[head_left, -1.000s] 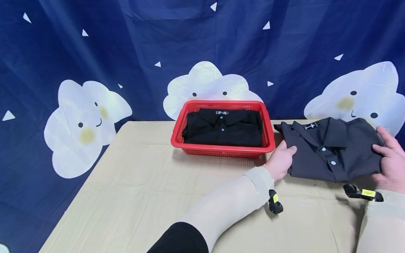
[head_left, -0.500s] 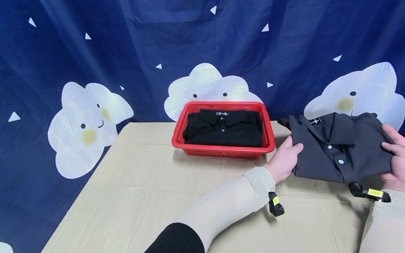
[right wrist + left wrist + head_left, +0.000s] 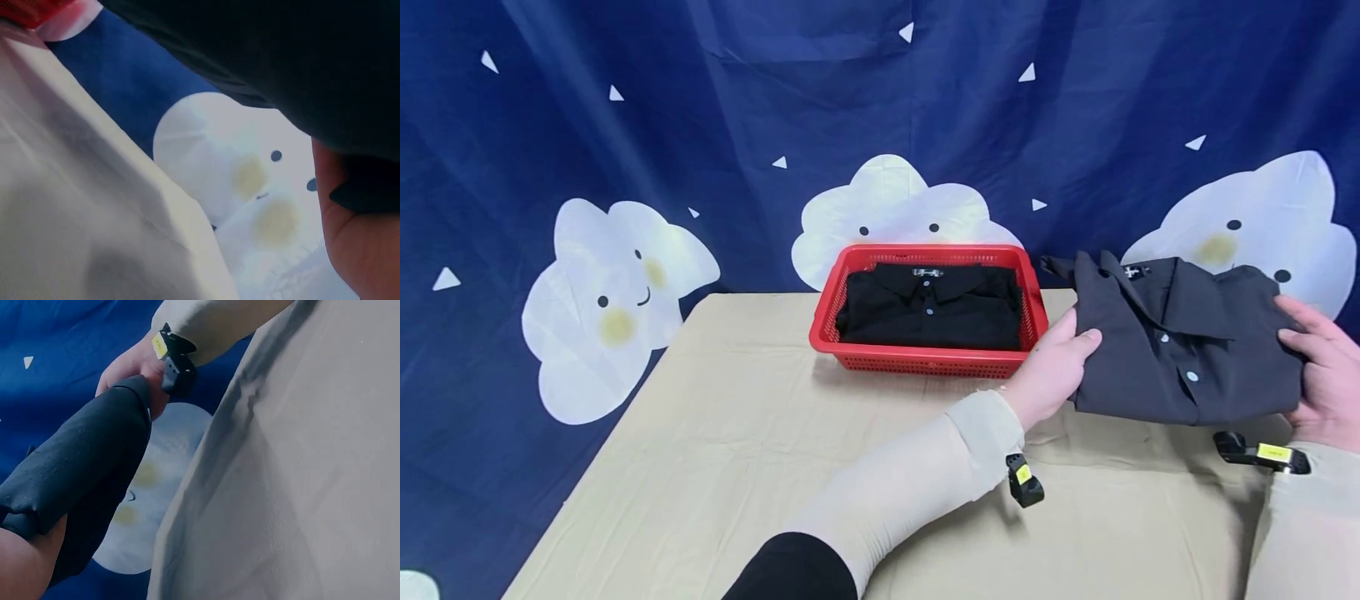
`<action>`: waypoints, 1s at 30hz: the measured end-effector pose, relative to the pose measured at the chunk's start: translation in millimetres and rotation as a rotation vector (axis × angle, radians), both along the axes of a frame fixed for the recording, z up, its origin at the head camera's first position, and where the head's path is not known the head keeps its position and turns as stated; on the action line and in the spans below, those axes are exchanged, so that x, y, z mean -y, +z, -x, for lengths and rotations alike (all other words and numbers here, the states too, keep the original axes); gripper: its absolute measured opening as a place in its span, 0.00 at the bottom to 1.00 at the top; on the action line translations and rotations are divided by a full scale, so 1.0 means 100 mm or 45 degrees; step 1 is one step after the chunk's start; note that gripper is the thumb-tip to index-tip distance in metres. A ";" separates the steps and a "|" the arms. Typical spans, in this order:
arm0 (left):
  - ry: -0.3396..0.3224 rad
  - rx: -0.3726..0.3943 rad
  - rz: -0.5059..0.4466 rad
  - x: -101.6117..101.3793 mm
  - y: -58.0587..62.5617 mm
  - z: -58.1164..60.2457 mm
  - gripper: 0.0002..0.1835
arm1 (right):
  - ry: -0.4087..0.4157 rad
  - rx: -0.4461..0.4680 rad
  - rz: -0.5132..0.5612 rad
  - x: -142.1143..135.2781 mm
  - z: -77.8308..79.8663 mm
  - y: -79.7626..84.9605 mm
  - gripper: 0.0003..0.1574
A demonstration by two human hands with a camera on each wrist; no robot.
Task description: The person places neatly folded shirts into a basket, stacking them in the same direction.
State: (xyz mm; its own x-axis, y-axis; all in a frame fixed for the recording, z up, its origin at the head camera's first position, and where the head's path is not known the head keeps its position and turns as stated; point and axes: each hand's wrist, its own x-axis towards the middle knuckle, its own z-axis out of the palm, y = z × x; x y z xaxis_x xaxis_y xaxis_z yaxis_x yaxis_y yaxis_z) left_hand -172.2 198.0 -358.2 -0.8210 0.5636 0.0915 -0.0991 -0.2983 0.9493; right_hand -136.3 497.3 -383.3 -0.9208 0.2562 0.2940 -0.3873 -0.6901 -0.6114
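A folded black collared shirt (image 3: pixel 1232 367) with pale buttons is held up above the table at the right of the head view. My left hand (image 3: pixel 1051 367) grips its left edge, thumb on top. On the opposite edge, my right hand (image 3: pixel 1326 375) holds it with the thumb side over the cloth and other fingers hidden beneath. The left wrist view shows the shirt (image 3: pixel 81 456) edge-on, raised off the tabletop, between both hands. In the right wrist view the dark cloth (image 3: pixel 300 56) spans the top, with part of my right hand (image 3: pixel 362 250) under it.
A red plastic basket (image 3: pixel 925 357) stands at the table's back edge, left of my left hand. Inside lies another folded black shirt (image 3: pixel 928 321). Beige cloth covers the table (image 3: pixel 737 467). Behind it hangs a blue curtain (image 3: pixel 730 125) printed with clouds.
Both hands have lifted the shirt a little higher. It first shifted right, then came back left toward the basket. The basket stays in place while the head view tilts slightly.
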 end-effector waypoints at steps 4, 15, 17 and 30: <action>0.016 -0.020 0.034 0.16 0.07 0.04 0.28 | 0.113 0.019 0.002 0.07 0.04 0.05 0.27; -0.007 -0.071 -0.042 0.60 0.15 0.19 0.28 | 0.307 -0.033 -0.085 0.33 0.14 0.11 0.33; -0.006 -0.056 -0.048 0.70 0.16 0.22 0.28 | 0.323 -0.054 -0.109 0.40 0.16 0.13 0.34; 0.045 0.026 -0.044 1.29 0.22 0.41 0.27 | 0.348 -0.078 -0.138 0.96 0.24 0.30 0.35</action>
